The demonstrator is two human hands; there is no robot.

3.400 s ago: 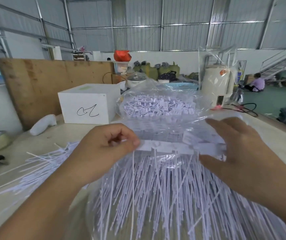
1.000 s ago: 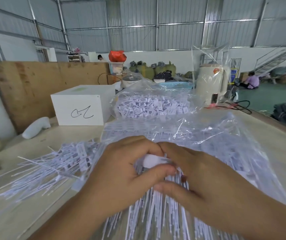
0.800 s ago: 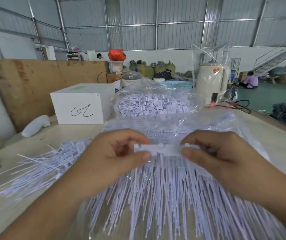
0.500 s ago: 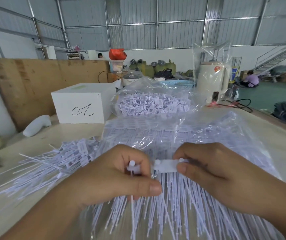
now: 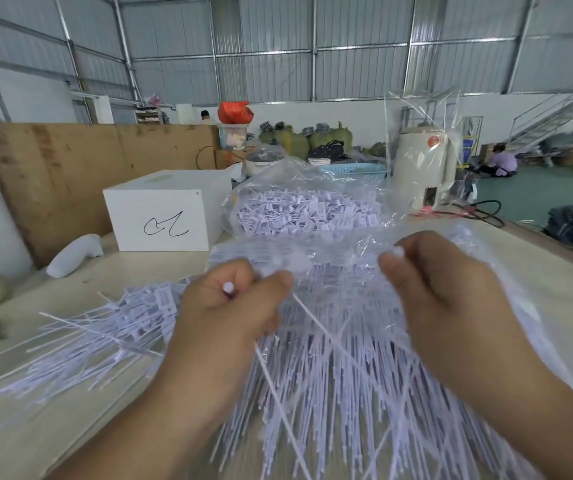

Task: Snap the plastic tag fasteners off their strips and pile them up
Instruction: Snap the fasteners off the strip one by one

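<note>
The left hand was curled round a white fastener whose head showed between thumb and forefinger, its thin tail trailing down and toward the viewer. The right hand pinched a short white piece at its fingertips, well apart from the left; whether that was a strip remnant or another fastener could not be told. Both hands hovered over the clear plastic bag holding the unsnapped strips in the near middle of the table. The pile of loose fasteners lay to the left, just beside the left hand. The step in hand appeared to be the break itself, seemingly just made. The next move likely called for dropping the freed fastener onto the left pile, then regripping the strip.
</note>
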